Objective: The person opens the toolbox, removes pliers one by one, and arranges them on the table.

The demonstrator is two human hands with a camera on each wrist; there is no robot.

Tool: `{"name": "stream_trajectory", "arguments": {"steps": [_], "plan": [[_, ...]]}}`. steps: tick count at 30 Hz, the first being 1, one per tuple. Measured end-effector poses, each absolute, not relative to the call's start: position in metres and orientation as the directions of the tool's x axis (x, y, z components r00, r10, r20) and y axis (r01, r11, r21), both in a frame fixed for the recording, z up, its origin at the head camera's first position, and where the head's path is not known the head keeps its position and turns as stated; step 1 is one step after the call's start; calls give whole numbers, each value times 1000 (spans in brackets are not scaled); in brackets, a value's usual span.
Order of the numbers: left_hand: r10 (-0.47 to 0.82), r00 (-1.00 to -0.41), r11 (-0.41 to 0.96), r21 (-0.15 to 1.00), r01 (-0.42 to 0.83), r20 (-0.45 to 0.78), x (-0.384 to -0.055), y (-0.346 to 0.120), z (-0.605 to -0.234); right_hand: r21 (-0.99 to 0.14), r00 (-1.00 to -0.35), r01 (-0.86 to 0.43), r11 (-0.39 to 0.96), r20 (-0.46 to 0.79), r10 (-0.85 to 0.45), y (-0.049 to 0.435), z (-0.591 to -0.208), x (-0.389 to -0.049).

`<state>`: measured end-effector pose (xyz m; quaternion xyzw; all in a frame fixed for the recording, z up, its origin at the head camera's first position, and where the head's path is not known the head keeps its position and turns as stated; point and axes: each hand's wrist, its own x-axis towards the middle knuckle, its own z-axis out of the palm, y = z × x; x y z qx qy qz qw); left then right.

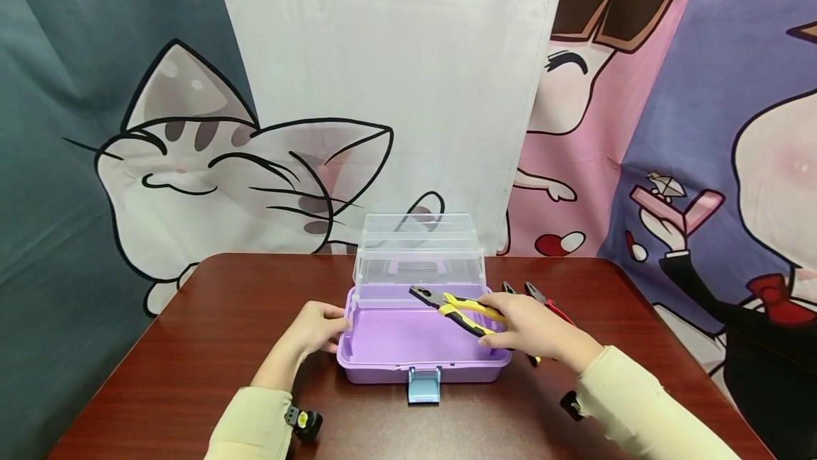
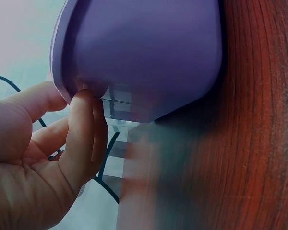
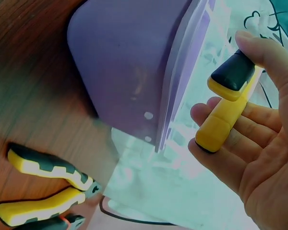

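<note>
A purple toolbox [image 1: 408, 336] stands on the table with its clear lid [image 1: 418, 247] raised at the back. My left hand [image 1: 314, 329] pinches the box's left rim; in the left wrist view its thumb and fingers [image 2: 81, 124] meet at that edge. Over the box's right part, my right hand [image 1: 532, 325] holds yellow-and-black pliers [image 1: 469, 311] by the handles, their jaws pointing left. In the right wrist view both handles [image 3: 221, 120] lie between thumb and fingers. The blue latch [image 1: 424, 385] hangs down at the box's front.
Right of the box, another yellow-and-black pair of pliers [image 3: 48, 206] lies on the table [image 1: 191, 375]. Red-handled pliers [image 1: 549, 302] lie beside it, partly hidden behind my right hand. A printed cloth [image 1: 396, 77] hangs behind the table.
</note>
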<state>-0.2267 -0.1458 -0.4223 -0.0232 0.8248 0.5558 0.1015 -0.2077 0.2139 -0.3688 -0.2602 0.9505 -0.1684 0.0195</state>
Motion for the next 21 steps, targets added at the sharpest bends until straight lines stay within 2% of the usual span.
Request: {"name": "stream_trajectory", "arguments": {"steps": [11, 21], "plan": [[136, -976, 368, 923, -108, -168, -227, -149, -423, -323, -879, -466, 824, 60, -474, 226, -366, -207], [71, -980, 377, 915, -146, -186, -227, -145, -424, -306, -876, -479, 823, 101, -472, 236, -370, -208]]}}
